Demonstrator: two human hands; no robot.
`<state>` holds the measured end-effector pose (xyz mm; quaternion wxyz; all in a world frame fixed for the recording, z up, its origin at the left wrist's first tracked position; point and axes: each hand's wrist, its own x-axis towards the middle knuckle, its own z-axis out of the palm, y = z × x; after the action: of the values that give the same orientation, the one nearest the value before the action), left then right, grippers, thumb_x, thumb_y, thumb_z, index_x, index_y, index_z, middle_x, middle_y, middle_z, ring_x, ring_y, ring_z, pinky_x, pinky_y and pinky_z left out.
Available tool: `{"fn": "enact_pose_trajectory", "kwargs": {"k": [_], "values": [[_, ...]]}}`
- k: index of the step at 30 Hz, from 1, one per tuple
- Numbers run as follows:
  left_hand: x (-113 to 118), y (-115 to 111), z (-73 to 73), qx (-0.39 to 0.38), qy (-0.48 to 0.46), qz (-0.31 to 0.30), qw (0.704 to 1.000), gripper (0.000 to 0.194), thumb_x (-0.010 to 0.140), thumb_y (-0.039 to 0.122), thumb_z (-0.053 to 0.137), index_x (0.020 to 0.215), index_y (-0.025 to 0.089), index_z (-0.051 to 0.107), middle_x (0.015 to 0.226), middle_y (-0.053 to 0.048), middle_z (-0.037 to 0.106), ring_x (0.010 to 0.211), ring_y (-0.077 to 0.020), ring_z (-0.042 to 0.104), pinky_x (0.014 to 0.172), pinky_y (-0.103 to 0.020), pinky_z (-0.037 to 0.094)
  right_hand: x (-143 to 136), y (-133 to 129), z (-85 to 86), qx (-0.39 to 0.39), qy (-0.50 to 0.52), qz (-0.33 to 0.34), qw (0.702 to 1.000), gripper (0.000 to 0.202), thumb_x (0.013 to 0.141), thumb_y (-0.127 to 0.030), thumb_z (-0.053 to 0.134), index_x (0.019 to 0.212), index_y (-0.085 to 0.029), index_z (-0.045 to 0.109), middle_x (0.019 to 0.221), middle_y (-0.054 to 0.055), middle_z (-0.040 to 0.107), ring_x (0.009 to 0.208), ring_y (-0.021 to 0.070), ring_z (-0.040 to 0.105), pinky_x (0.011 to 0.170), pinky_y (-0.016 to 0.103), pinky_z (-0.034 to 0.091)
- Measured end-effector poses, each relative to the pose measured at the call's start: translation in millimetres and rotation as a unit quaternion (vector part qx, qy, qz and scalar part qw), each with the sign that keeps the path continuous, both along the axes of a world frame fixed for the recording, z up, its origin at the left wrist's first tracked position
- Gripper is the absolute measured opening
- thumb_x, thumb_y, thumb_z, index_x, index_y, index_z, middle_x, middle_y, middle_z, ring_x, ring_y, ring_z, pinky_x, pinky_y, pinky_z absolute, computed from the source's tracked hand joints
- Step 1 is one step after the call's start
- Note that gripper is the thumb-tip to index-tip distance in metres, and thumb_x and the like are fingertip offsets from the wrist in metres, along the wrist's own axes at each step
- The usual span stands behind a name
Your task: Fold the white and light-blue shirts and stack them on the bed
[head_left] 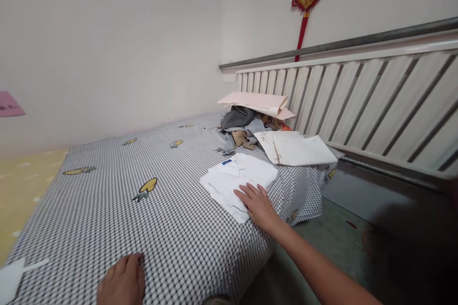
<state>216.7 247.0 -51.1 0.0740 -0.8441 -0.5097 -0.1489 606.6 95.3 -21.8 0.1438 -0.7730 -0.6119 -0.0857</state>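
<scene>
A folded white shirt (229,186) with a blue label at its collar lies flat near the right edge of the checkered bed cover (179,228). My right hand (257,205) rests on the shirt's near right side, palm down, fingers spread. Low in the view, my left hand (123,279) lies on the cover with its fingers close together and curled downward; its fingertips are hard to make out, and whether anything is under them is hidden.
Beyond the shirt are a heap of grey and brown clothes (243,126), pink sheets (257,101) on top and a white packet (298,148). A white radiator (332,100) stands at the right. A white item (10,279) lies at lower left.
</scene>
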Motion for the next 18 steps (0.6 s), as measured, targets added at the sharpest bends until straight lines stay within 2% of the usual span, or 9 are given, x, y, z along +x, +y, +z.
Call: {"fn": "enact_pose_trajectory", "kwargs": {"k": [5,8,11,14,18], "values": [[2,-3,0.2,0.007,0.006,0.003,1.0,0.044,0.099,0.028,0.025,0.105,0.013,0.066,0.101,-0.014,0.069,0.093,-0.0299,0.059,0.082,-0.042,0.041,4,0,-16.4,0.003,-0.019,0.002,1.0,0.089,0.073,0.004,0.045,0.153,-0.034,0.039,0.162,0.006,0.037,0.151,0.0288,0.026,0.12,0.06,0.017],[3,-5,1.3,0.011,0.011,-0.003,1.0,0.041,0.099,0.027,0.026,0.099,0.016,0.066,0.095,-0.012,0.068,0.089,-0.028,0.058,0.079,-0.041,0.039,9,1,-18.9,0.029,-0.004,-0.008,1.0,0.083,0.073,0.0,0.046,0.151,-0.03,0.043,0.157,0.007,0.045,0.148,0.0275,0.032,0.12,0.057,0.018],[5,-8,4.5,0.014,0.009,0.003,1.0,0.04,0.099,0.026,0.026,0.094,0.017,0.065,0.092,-0.011,0.067,0.088,-0.0276,0.057,0.079,-0.04,0.038,11,1,-15.4,0.064,0.026,-0.027,0.997,0.071,0.081,-0.007,0.047,0.149,-0.025,0.045,0.15,0.008,0.053,0.142,0.026,0.041,0.119,0.054,0.024],[5,-9,6.2,0.003,0.003,0.01,1.0,0.041,0.098,0.025,0.024,0.089,0.017,0.064,0.091,-0.012,0.066,0.088,-0.028,0.058,0.078,-0.04,0.039,8,1,-14.1,0.078,0.02,-0.021,0.997,0.062,0.088,-0.019,0.052,0.149,-0.025,0.045,0.152,0.01,0.051,0.142,0.0294,0.042,0.118,0.057,0.024],[0,-1,-0.1,-0.023,-0.028,0.002,0.999,0.04,0.097,0.031,0.028,0.096,0.018,0.065,0.094,-0.011,0.066,0.088,-0.0281,0.059,0.076,-0.039,0.041,2,3,-15.6,0.058,0.04,-0.007,0.998,0.059,0.087,-0.007,0.049,0.142,-0.028,0.055,0.149,0.006,0.055,0.145,0.0282,0.04,0.119,0.058,0.022]]}}
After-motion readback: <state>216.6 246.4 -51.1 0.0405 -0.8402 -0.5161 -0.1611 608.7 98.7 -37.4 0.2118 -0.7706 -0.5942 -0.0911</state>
